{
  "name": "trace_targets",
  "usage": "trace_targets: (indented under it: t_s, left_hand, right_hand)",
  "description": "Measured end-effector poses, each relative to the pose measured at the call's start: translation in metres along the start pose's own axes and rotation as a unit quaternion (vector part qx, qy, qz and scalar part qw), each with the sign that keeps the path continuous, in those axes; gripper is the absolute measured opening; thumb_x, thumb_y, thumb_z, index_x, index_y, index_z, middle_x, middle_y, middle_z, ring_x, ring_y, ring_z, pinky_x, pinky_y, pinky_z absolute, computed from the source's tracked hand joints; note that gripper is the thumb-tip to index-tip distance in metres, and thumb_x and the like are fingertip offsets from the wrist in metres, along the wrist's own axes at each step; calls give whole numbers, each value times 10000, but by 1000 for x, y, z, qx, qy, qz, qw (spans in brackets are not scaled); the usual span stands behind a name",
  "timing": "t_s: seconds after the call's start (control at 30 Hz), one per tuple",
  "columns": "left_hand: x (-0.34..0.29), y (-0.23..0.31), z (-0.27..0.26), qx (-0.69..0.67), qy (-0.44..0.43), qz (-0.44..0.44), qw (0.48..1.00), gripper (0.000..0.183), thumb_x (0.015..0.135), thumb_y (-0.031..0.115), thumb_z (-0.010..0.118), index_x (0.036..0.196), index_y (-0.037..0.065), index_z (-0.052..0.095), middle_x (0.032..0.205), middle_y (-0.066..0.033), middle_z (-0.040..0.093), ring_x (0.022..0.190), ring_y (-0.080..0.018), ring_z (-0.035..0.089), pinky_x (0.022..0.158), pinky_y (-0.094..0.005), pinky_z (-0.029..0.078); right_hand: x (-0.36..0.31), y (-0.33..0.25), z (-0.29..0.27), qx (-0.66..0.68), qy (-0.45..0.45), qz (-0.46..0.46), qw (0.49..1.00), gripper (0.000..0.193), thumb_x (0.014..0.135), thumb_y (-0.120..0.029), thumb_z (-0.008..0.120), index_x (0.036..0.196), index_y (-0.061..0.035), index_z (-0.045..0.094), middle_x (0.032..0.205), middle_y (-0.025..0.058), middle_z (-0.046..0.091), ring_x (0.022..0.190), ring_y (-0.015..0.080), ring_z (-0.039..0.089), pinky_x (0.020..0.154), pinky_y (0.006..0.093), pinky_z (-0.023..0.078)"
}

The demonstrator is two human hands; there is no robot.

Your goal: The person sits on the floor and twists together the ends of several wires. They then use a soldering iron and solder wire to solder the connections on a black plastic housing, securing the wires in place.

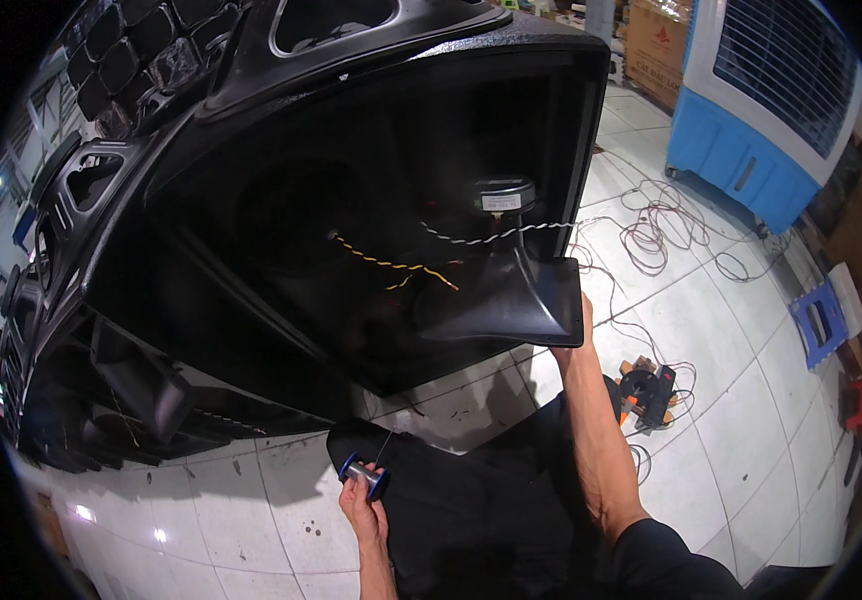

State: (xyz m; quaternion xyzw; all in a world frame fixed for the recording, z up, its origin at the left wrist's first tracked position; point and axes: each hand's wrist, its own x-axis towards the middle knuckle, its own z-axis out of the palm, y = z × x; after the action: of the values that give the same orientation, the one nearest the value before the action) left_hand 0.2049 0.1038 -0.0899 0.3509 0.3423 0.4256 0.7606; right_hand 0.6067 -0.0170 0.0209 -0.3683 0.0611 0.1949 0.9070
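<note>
My left hand [363,508] is low in the picture, closed around a small solder wire spool [362,477] with blue end rims. A thin strand rises from the spool. On the right, my right hand [589,328] grips the wide mouth of a black speaker horn [511,305], its fingers mostly hidden behind the flange. A round driver [504,197] with a white label sits at the horn's far end. Across the horn's neck runs a black-and-white twisted wire [491,238]. Left of it, a yellow-and-black twisted wire [376,260] comes out of the black speaker cabinet [251,250], its ends bare and split.
More black cabinets [141,390] stand at the left. Loose cables [651,235] coil over the tiled floor [751,420]. A blue and white air cooler [751,150], a cardboard box [656,45], a blue stool [819,322] and a black-and-orange tool cluster [646,390] are to the right.
</note>
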Motion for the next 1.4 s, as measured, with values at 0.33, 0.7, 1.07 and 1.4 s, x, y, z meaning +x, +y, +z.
trace_targets:
  t_s: [0.33, 0.7, 1.07, 1.4]
  left_hand:
    - [1, 1, 3, -13, -6, -5, 1000, 336, 953, 123, 668, 1209, -66, 558, 1098, -173, 666, 961, -267, 682, 933, -379, 550]
    - [-4, 3, 3, -30, -8, 4, 1000, 340, 957, 99, 656, 1223, -81, 546, 1109, -183, 663, 982, -263, 680, 933, -376, 553]
    - [-1, 2, 2, -30, -8, 0, 1000, 368, 952, 114, 668, 1229, -89, 536, 1130, -185, 650, 997, -256, 669, 958, -373, 538]
    - [-1, 2, 1, -19, -16, -1, 1000, 347, 962, 116, 656, 1221, -86, 544, 1120, -180, 656, 983, -245, 674, 952, -365, 539]
  right_hand:
    - [-50, -94, 53, -493, -55, -507, 705, 325, 893, -59, 680, 1202, 21, 617, 1141, 143, 653, 1044, 239, 616, 842, 343, 519]
    - [-146, -55, 66, -753, -134, -456, 456, 633, 727, -362, 831, 1168, 34, 608, 1168, 178, 623, 1131, 339, 547, 977, 449, 404]
    - [-88, -37, 47, -708, -170, -625, 283, 326, 781, -78, 626, 1080, 44, 676, 1177, 187, 665, 1016, 334, 629, 826, 424, 488]
    - [-45, -115, 38, -627, -332, -575, 407, 408, 656, 60, 728, 1038, -83, 725, 1107, 29, 737, 1000, 257, 671, 796, 364, 546]
